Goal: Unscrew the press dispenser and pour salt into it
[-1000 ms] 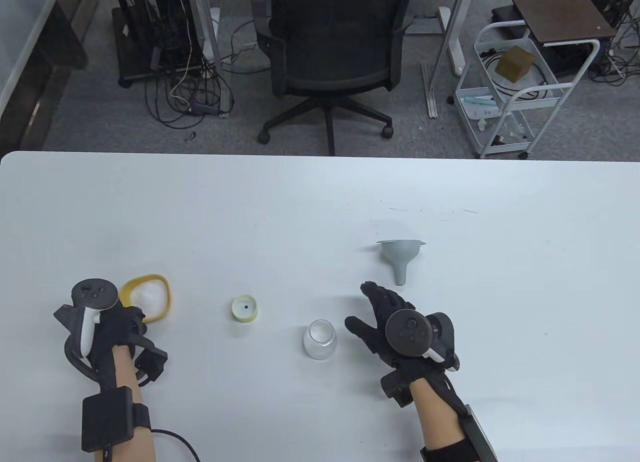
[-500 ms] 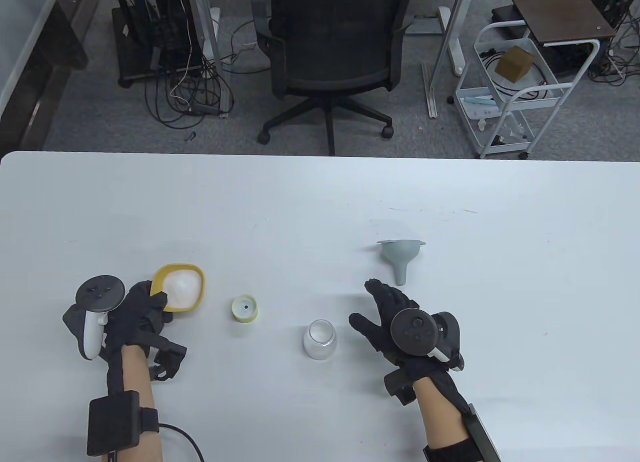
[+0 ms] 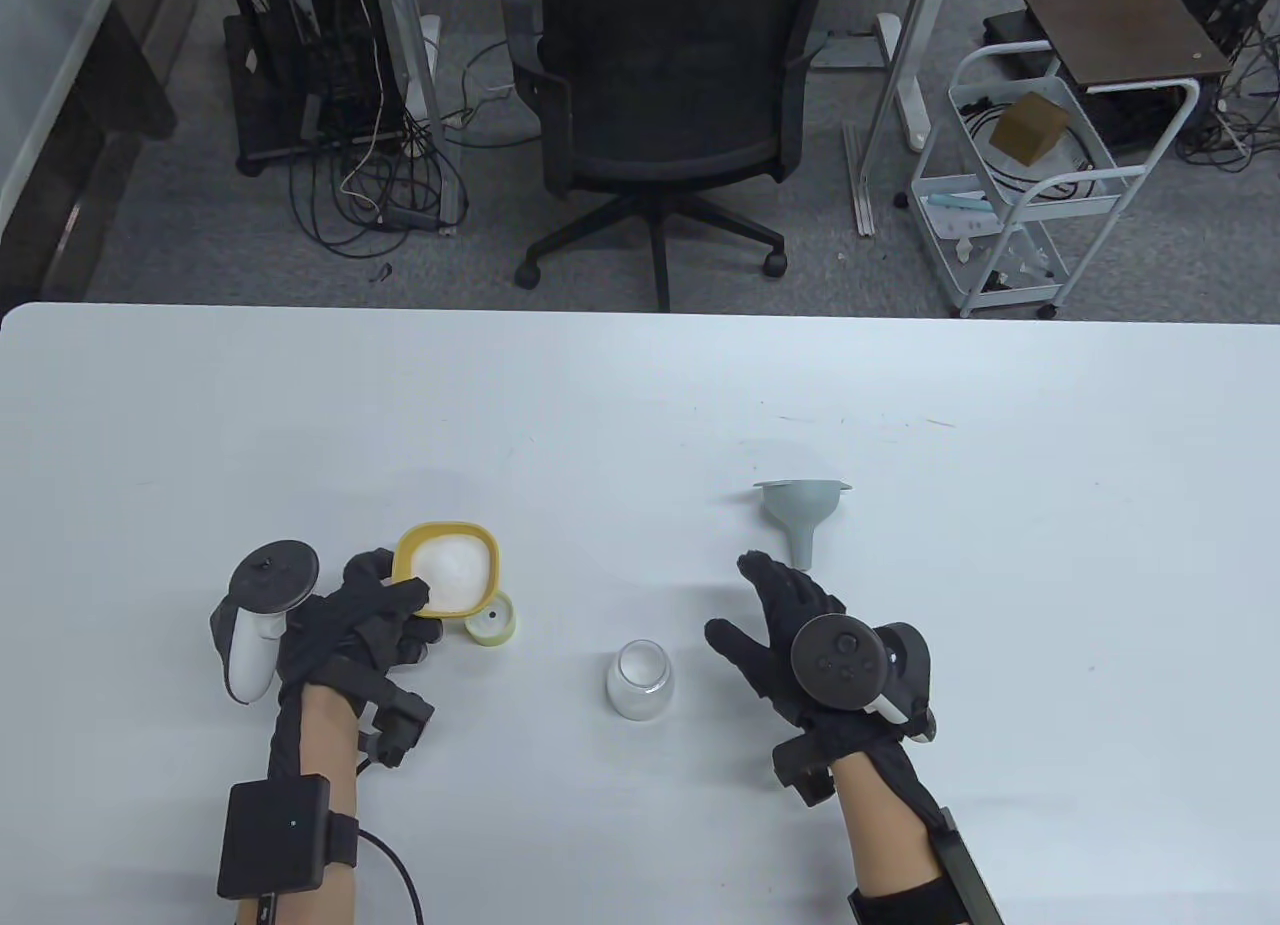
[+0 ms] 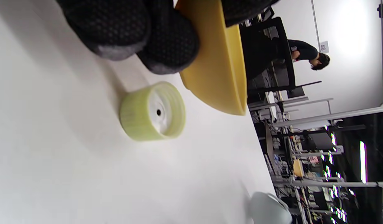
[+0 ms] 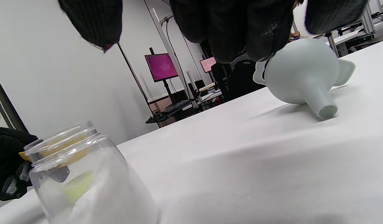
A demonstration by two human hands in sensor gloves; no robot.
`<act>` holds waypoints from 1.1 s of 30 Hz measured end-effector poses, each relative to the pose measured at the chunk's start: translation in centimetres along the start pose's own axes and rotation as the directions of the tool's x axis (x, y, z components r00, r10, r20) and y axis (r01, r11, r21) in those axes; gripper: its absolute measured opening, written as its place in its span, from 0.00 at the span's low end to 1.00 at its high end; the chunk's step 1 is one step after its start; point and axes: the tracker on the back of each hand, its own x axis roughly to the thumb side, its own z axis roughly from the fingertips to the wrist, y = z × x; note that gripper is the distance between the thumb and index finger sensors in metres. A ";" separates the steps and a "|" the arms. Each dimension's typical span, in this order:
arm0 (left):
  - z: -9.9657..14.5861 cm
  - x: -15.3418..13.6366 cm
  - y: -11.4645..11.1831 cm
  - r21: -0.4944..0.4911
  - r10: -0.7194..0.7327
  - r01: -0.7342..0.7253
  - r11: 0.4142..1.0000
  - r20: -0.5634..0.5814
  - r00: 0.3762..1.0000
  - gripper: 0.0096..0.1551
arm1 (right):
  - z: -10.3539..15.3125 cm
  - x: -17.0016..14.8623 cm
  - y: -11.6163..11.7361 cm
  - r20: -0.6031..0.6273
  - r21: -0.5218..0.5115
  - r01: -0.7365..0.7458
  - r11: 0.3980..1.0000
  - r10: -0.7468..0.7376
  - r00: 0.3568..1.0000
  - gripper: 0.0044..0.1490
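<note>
My left hand (image 3: 365, 615) grips a yellow bowl (image 3: 447, 557) heaped with white salt and holds it above the table, over the left side of the pale green dispenser cap (image 3: 493, 623). The cap lies upside down, also shown in the left wrist view (image 4: 152, 111) beside the bowl (image 4: 216, 68). The open clear jar (image 3: 640, 679) stands uncapped with white salt in it, close in the right wrist view (image 5: 85, 180). My right hand (image 3: 775, 620) hovers open right of the jar, holding nothing. A grey funnel (image 3: 800, 515) lies on its side just beyond it, also in the right wrist view (image 5: 303, 74).
The white table (image 3: 640, 405) reaches far beyond the objects. An office chair (image 3: 665, 95) and a white cart (image 3: 1030, 185) stand on the floor past the far edge.
My left hand has carried the salt bowl to the right, from the left of the table up to the cap. My right hand has shifted slightly right and stayed open.
</note>
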 end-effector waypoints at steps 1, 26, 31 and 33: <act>0.0 0.1 -0.2 -0.012 0.004 -0.004 1.000 0.008 1.000 0.49 | 0.0 0.0 0.0 -0.001 0.000 0.000 1.000 0.000 1.000 0.53; 3.0 -1.4 -5.7 -0.272 0.545 -0.510 0.816 0.072 0.835 0.59 | -3.0 -2.0 0.1 -0.187 0.079 -0.169 0.983 0.181 0.965 0.71; 2.8 -2.0 -5.9 -0.289 0.544 -0.502 0.815 0.084 0.835 0.59 | -6.4 -2.3 -0.2 -0.279 0.124 -0.288 0.950 0.312 0.908 0.76; 2.7 -2.1 -6.0 -0.289 0.549 -0.506 0.813 0.087 0.831 0.58 | -8.0 -2.1 -0.2 -0.318 0.165 -0.353 0.921 0.388 0.865 0.78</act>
